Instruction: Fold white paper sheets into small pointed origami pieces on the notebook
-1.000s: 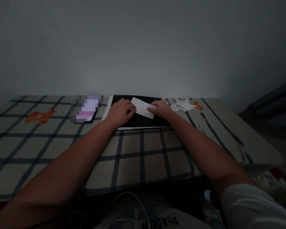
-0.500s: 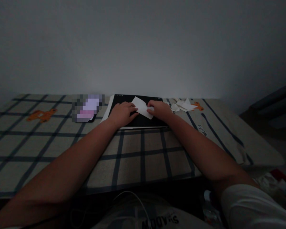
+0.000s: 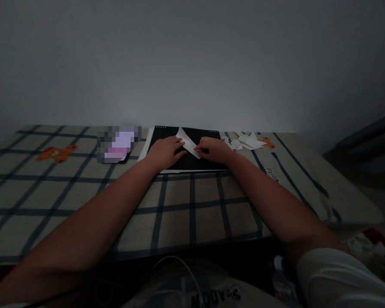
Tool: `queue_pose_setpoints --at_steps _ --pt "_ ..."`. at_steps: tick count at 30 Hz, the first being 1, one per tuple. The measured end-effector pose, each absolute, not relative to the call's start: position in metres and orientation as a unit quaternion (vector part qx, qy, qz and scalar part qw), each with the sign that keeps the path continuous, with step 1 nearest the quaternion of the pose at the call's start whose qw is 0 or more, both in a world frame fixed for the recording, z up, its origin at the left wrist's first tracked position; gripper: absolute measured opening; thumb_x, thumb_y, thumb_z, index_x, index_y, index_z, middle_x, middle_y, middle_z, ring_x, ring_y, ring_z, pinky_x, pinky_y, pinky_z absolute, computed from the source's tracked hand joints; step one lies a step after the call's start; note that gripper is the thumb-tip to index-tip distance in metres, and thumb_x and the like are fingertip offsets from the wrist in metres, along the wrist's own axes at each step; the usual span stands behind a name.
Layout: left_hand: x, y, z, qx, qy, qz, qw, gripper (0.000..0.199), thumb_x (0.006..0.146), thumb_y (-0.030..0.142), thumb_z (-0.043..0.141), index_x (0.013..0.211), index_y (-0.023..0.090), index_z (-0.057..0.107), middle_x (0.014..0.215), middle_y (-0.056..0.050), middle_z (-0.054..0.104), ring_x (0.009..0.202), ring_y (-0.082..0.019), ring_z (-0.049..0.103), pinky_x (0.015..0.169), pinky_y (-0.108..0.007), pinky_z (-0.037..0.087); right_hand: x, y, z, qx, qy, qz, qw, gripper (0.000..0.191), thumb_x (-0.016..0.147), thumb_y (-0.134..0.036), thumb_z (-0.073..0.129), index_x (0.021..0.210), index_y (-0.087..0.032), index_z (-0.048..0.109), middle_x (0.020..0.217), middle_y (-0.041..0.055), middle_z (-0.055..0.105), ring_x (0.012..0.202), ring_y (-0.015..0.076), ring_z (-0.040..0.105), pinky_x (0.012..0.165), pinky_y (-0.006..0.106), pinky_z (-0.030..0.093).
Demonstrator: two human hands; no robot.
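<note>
A small white sheet of paper [image 3: 188,143], folded over into a narrow shape, lies slantwise on a black pad or folder [image 3: 170,133]. On its left side rests my left hand [image 3: 164,152], fingers spread out and fingertips on the paper's edge. My right hand [image 3: 213,149] has its fingers curled, with thumb and forefinger pinching the paper's lower right edge. White sheets stick out beneath the black cover at its left and front edges.
Right of the pad is a heap of white paper pieces [image 3: 248,141]. A phone [image 3: 118,145], partly pixelated, lies to the left on the checked tablecloth [image 3: 192,214]. A plastic bottle [image 3: 282,278] is below the table edge, and a wall [image 3: 192,64] stands behind.
The paper's right part has been folded over toward the left, so a narrower shape shows. My right hand has shifted slightly; my left hand stays nearly in place.
</note>
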State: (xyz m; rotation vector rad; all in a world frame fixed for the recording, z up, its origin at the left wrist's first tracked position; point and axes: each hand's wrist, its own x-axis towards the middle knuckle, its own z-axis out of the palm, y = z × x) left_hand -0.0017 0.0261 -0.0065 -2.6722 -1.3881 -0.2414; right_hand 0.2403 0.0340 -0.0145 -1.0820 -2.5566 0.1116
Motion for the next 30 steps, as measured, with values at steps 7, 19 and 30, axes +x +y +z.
queue_pose_setpoints --at_steps 7,19,30 --pt "-0.002 0.022 -0.007 -0.872 -0.469 -0.111 0.085 0.054 0.100 0.053 0.037 0.136 0.022 0.061 0.137 -0.012 0.058 0.125 -0.031 0.048 0.103 -0.045 0.040 0.235 0.028 -0.014 -0.334 -0.915 0.026 0.226 0.026 0.089 -0.032 0.058 0.101 -0.018 0.076 0.114 0.0119 0.065 0.104 0.0221 0.059 0.086 0.034 0.047" --pt "-0.003 0.022 -0.005 -0.890 -0.432 -0.124 0.079 0.044 0.097 0.049 0.045 0.120 0.018 0.067 0.138 -0.011 0.057 0.128 -0.031 0.045 0.100 -0.045 0.041 0.235 0.030 -0.017 -0.376 -0.892 0.070 0.240 0.033 0.089 -0.032 0.056 0.118 -0.017 0.064 0.125 0.0120 0.066 0.115 0.0244 0.059 0.100 0.039 0.043" --pt "-0.001 0.022 -0.004 -0.882 -0.457 -0.097 0.059 0.042 0.098 0.049 0.043 0.119 0.017 0.061 0.133 -0.011 0.062 0.122 -0.028 0.054 0.096 -0.041 0.043 0.238 0.036 -0.016 -0.425 -0.882 -0.024 0.202 0.013 0.089 -0.031 0.055 0.089 -0.019 0.059 0.101 0.0105 0.063 0.090 0.0235 0.053 0.077 0.034 0.040"
